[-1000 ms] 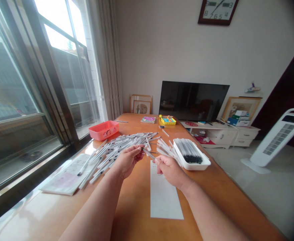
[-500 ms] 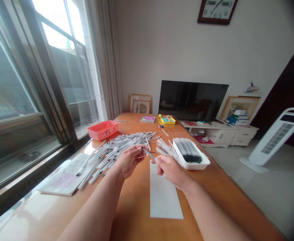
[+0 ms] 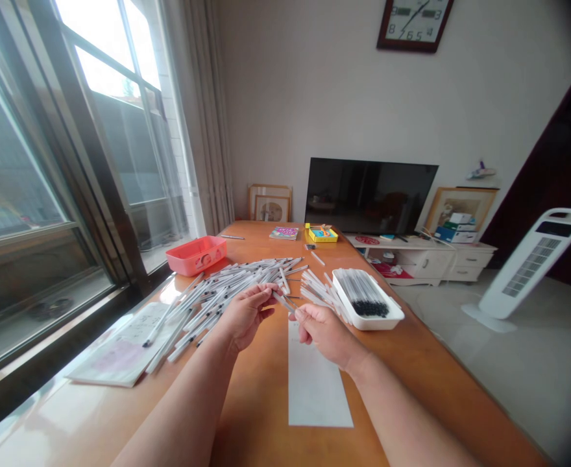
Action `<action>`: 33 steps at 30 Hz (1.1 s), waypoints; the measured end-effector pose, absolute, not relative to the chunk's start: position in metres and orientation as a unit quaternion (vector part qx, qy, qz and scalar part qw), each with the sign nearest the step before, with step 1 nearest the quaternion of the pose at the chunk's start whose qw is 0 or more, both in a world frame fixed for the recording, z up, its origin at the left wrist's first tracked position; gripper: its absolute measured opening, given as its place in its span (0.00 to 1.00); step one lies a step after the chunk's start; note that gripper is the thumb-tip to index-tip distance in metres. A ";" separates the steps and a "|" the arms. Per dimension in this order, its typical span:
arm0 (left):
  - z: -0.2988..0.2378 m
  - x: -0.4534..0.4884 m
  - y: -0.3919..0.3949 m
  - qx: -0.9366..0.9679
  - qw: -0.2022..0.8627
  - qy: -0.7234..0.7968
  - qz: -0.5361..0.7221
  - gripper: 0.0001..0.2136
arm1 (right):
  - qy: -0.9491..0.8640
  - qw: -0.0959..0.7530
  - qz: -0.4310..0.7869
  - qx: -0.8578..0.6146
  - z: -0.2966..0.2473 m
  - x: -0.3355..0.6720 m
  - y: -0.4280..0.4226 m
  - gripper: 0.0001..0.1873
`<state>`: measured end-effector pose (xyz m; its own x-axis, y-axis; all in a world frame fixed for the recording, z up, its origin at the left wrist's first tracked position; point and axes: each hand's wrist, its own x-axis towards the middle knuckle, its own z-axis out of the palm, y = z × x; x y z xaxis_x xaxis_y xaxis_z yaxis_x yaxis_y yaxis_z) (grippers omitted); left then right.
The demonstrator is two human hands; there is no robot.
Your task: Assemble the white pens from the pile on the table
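Observation:
My left hand and my right hand meet above the wooden table, both pinched on one thin clear pen held slanted between them. A big heap of similar pens spreads out beyond my left hand. A smaller bunch of pens lies beyond my right hand, against a white tray filled with dark-tipped refills. A white paper strip lies on the table under my hands.
A pink box stands near the window side. Papers lie at the table's left edge. A small book and a yellow box sit at the far end. Beyond are a television and a white tower fan.
Both hands stay together on the pen, with only small finger shifts. The camera has drifted a little, so the scene sits slightly lower and to the left.

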<state>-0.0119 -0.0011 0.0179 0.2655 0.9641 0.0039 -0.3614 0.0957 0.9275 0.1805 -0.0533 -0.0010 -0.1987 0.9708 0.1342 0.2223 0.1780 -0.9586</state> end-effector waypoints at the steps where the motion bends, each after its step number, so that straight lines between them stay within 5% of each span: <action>1: 0.019 -0.012 -0.002 0.441 0.662 0.340 0.502 0.15 | -0.637 0.428 0.439 -0.468 -0.001 0.180 -0.053 0.21; 33: 0.014 -0.009 -0.001 0.430 0.693 0.301 0.495 0.15 | -0.590 0.463 0.511 -0.420 -0.001 0.179 -0.053 0.22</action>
<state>-0.0087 -0.0007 0.0141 0.3292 0.9442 0.0077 -0.4262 0.1413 0.8935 0.1789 -0.0532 -0.0012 -0.2194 0.9686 0.1170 0.0228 0.1250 -0.9919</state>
